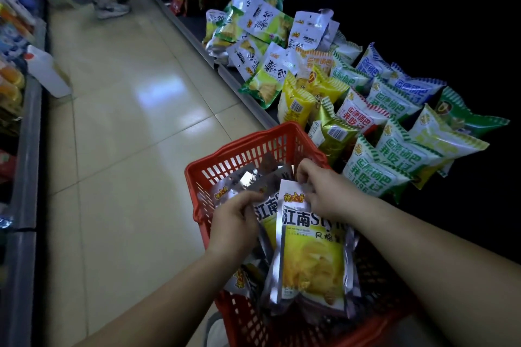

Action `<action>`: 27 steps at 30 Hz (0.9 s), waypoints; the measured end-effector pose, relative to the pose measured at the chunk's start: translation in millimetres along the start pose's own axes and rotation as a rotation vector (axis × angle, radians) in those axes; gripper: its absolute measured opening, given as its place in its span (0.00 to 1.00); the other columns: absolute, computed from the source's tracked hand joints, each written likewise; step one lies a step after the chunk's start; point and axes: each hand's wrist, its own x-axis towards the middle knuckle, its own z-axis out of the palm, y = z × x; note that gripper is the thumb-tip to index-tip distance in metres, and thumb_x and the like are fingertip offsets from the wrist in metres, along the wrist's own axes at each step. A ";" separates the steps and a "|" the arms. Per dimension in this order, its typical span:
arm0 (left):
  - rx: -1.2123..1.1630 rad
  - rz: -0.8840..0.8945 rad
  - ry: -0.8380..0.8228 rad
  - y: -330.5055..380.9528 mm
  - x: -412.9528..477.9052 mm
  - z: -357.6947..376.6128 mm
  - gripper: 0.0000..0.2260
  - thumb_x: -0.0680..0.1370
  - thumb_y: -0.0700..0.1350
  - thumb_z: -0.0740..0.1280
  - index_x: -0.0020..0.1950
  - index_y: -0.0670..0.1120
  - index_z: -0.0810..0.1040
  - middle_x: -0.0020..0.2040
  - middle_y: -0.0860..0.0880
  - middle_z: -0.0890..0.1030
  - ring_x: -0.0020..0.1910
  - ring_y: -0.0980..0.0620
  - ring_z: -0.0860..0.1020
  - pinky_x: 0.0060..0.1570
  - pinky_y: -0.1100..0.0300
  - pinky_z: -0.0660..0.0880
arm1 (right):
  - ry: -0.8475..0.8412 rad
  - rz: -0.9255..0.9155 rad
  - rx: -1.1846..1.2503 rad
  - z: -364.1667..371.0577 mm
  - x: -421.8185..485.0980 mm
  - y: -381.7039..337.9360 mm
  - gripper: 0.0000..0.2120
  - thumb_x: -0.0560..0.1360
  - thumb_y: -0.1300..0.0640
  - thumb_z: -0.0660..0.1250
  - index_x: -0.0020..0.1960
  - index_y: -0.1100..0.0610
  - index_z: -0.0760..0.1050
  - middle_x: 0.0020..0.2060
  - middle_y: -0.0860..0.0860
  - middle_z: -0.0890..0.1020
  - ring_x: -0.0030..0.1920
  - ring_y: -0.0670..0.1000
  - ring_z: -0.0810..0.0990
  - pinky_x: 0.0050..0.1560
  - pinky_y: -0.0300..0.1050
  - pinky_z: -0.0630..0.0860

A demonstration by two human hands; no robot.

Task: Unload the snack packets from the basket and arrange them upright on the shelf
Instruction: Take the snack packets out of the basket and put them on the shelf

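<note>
Glossy foil-backed snack packets (311, 251) in a red plastic lattice basket (253, 149) — shiny, perhaps ceramic, floor tiles (135, 110).

Packets (310, 245) in basket (239, 155), left of shelf (245, 87) with more packets.

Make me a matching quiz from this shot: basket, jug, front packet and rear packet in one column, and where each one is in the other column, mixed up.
Things
1. basket
2. jug
3. front packet
4. rear packet

Places
A. gripped by the left hand
B. on the floor, at the left
C. below both hands, beside the shelf
D. pinched at its top by the right hand

Pairs: 1-C, 2-B, 3-D, 4-A
</note>
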 end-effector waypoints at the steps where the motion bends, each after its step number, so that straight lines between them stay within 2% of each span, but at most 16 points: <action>1: 0.023 0.016 0.009 4.3 0.4 -1.6 0.17 0.82 0.37 0.62 0.56 0.56 0.85 0.56 0.56 0.85 0.50 0.56 0.83 0.47 0.58 0.81 | 0.028 -0.018 0.023 -2.2 -1.5 -1.6 0.16 0.76 0.61 0.66 0.49 0.44 0.62 0.38 0.52 0.78 0.38 0.58 0.79 0.40 0.62 0.79; 2: 0.043 0.032 0.013 11.1 0.4 -4.0 0.17 0.82 0.37 0.63 0.59 0.55 0.85 0.59 0.56 0.84 0.56 0.56 0.82 0.55 0.58 0.80 | 0.050 -0.034 0.041 -5.4 -3.5 -3.7 0.16 0.76 0.62 0.66 0.48 0.44 0.62 0.38 0.52 0.78 0.38 0.59 0.79 0.39 0.63 0.78; 3: 0.065 0.054 0.019 18.2 0.1 -7.3 0.17 0.82 0.36 0.63 0.61 0.54 0.84 0.60 0.56 0.84 0.59 0.56 0.81 0.58 0.59 0.78 | 0.064 -0.045 0.055 -9.5 -6.1 -6.1 0.15 0.76 0.63 0.65 0.48 0.45 0.64 0.38 0.51 0.78 0.39 0.59 0.79 0.39 0.63 0.79; 5: 0.088 0.077 0.028 30.6 0.1 -15.1 0.17 0.82 0.37 0.63 0.63 0.54 0.84 0.58 0.53 0.85 0.57 0.50 0.83 0.55 0.59 0.79 | 0.090 -0.056 0.075 -20.5 -12.9 -10.1 0.13 0.78 0.63 0.64 0.46 0.44 0.70 0.38 0.47 0.79 0.39 0.54 0.80 0.40 0.58 0.80; 7: 0.090 0.081 -0.002 45.3 -2.1 -27.0 0.18 0.82 0.37 0.62 0.63 0.55 0.83 0.53 0.51 0.86 0.50 0.44 0.85 0.49 0.53 0.82 | 0.116 -0.059 0.080 -33.7 -24.8 -16.5 0.12 0.80 0.61 0.64 0.48 0.43 0.76 0.40 0.41 0.80 0.39 0.44 0.79 0.38 0.47 0.78; 8: 0.105 0.091 -0.020 55.4 -4.8 -34.9 0.19 0.82 0.37 0.62 0.64 0.57 0.82 0.52 0.52 0.87 0.49 0.46 0.85 0.49 0.52 0.83 | 0.130 -0.056 0.077 -40.1 -33.0 -19.5 0.12 0.81 0.59 0.64 0.51 0.42 0.78 0.41 0.39 0.80 0.38 0.40 0.77 0.37 0.43 0.75; 10: 0.113 0.147 -0.028 76.3 -9.8 -50.4 0.18 0.81 0.39 0.62 0.62 0.60 0.82 0.52 0.59 0.86 0.49 0.54 0.85 0.48 0.52 0.84 | 0.169 -0.044 0.081 -52.2 -52.2 -23.7 0.12 0.81 0.58 0.65 0.57 0.43 0.79 0.46 0.40 0.81 0.39 0.40 0.78 0.37 0.42 0.75; 12: 0.129 0.210 -0.018 98.5 -15.1 -65.4 0.16 0.81 0.40 0.64 0.57 0.61 0.83 0.43 0.63 0.84 0.41 0.62 0.83 0.42 0.59 0.83 | 0.214 -0.020 0.139 -63.4 -73.1 -26.8 0.13 0.81 0.59 0.66 0.61 0.46 0.80 0.51 0.43 0.83 0.44 0.42 0.82 0.45 0.45 0.81; 14: 0.137 0.224 -0.050 126.5 -24.9 -79.1 0.17 0.81 0.41 0.64 0.57 0.65 0.80 0.37 0.60 0.84 0.31 0.61 0.81 0.32 0.63 0.78 | 0.249 0.040 0.272 -74.5 -95.9 -27.9 0.14 0.80 0.61 0.68 0.63 0.49 0.80 0.54 0.45 0.84 0.51 0.44 0.83 0.57 0.49 0.82; 15: 0.127 0.219 -0.090 141.1 -30.9 -83.3 0.18 0.81 0.41 0.65 0.60 0.64 0.80 0.39 0.58 0.86 0.32 0.57 0.83 0.30 0.63 0.77 | 0.274 0.077 0.344 -80.2 -108.7 -26.5 0.14 0.79 0.62 0.68 0.62 0.50 0.81 0.54 0.45 0.84 0.49 0.44 0.83 0.57 0.51 0.82; 16: 0.125 0.214 -0.133 154.7 -36.6 -85.7 0.18 0.80 0.42 0.66 0.63 0.62 0.80 0.43 0.57 0.87 0.36 0.55 0.85 0.32 0.64 0.77 | 0.306 0.113 0.408 -86.0 -123.2 -24.0 0.14 0.79 0.63 0.69 0.61 0.50 0.81 0.52 0.46 0.85 0.44 0.45 0.84 0.53 0.53 0.84; 18: 0.145 0.245 -0.195 179.0 -48.4 -86.2 0.18 0.79 0.43 0.70 0.67 0.58 0.79 0.51 0.59 0.86 0.47 0.55 0.85 0.42 0.66 0.77 | 0.384 0.165 0.483 -96.8 -155.1 -18.0 0.12 0.80 0.64 0.68 0.59 0.52 0.81 0.48 0.48 0.85 0.32 0.45 0.83 0.42 0.49 0.84; 21: 0.115 0.294 -0.329 213.0 -73.6 -75.9 0.24 0.78 0.45 0.72 0.74 0.53 0.75 0.62 0.56 0.83 0.60 0.54 0.82 0.58 0.61 0.77 | 0.495 0.228 0.458 -109.0 -204.0 -5.7 0.12 0.80 0.63 0.67 0.60 0.53 0.82 0.46 0.47 0.85 0.31 0.44 0.82 0.31 0.35 0.78; 23: 0.119 0.331 -0.439 232.8 -99.0 -60.4 0.27 0.79 0.46 0.72 0.77 0.54 0.70 0.70 0.53 0.78 0.68 0.53 0.77 0.63 0.59 0.74 | 0.536 0.288 0.474 -114.5 -236.6 5.1 0.12 0.80 0.64 0.66 0.60 0.54 0.82 0.43 0.46 0.83 0.31 0.45 0.81 0.29 0.33 0.77; 25: 0.112 0.341 -0.532 243.7 -125.6 -38.4 0.29 0.79 0.46 0.71 0.79 0.55 0.66 0.70 0.52 0.77 0.66 0.52 0.78 0.61 0.57 0.76 | 0.577 0.359 0.506 -114.1 -269.0 22.6 0.12 0.79 0.64 0.66 0.59 0.54 0.82 0.39 0.47 0.82 0.27 0.45 0.80 0.28 0.38 0.76; 27: 0.065 0.312 -0.647 246.5 -149.4 -11.8 0.32 0.79 0.45 0.71 0.81 0.56 0.62 0.65 0.54 0.79 0.57 0.53 0.82 0.58 0.56 0.79 | 0.626 0.445 0.516 -108.0 -303.0 47.2 0.11 0.80 0.63 0.66 0.56 0.51 0.82 0.38 0.47 0.83 0.28 0.48 0.82 0.31 0.45 0.79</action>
